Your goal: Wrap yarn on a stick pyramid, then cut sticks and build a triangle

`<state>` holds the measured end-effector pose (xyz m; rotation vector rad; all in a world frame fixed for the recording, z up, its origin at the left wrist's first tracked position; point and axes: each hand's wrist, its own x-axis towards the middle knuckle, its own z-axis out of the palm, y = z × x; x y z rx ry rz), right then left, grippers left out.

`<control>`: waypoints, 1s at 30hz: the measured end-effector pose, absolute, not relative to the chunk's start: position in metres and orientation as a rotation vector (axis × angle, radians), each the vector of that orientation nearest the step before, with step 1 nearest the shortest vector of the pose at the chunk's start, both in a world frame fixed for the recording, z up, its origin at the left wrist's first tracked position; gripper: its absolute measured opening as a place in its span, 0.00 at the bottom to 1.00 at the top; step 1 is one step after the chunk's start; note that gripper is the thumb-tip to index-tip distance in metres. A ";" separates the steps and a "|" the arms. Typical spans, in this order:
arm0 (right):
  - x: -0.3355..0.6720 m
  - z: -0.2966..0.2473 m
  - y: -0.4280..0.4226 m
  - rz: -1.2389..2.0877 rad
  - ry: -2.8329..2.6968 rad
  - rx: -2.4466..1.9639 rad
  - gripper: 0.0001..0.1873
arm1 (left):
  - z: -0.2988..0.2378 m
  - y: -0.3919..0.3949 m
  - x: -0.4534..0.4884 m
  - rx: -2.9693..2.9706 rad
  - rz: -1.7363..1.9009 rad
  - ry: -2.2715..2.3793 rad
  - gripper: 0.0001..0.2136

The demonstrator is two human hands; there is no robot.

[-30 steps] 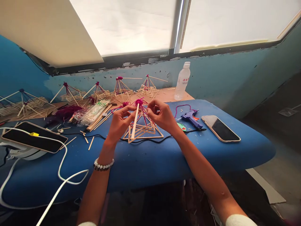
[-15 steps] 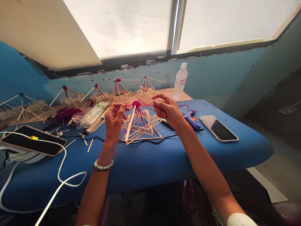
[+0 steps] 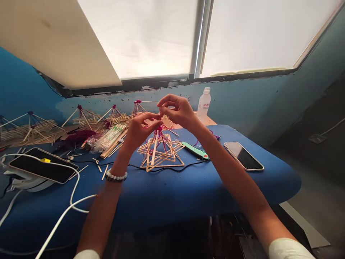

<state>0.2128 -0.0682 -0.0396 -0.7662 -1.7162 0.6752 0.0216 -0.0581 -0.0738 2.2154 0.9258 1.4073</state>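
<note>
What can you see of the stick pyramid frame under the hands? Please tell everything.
The stick pyramid frame is built from thin, pale wooden sticks: stacked layers form an open base, and slim sticks lean up to a point. A thicker dowel stands tilted in the middle. Magenta yarn is wound at the top and strung down inside. It rests on the blue tabletop, below the left hand and right hand; whether they touch it is unclear. A black cable passes along its near edge.

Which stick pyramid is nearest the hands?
The stick pyramid on the blue padded tabletop, directly below the left hand and right hand; the other pyramids stand farther back, off the blue top.
</note>
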 end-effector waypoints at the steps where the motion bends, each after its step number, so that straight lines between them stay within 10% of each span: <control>1: 0.209 -0.037 -0.069 0.651 -1.730 -0.752 0.04 | -0.070 -0.056 0.022 2.200 1.400 0.904 0.13; 30: 0.202 -0.139 -0.095 0.726 -1.694 -0.869 0.19 | -0.125 -0.082 0.007 2.549 1.088 0.942 0.08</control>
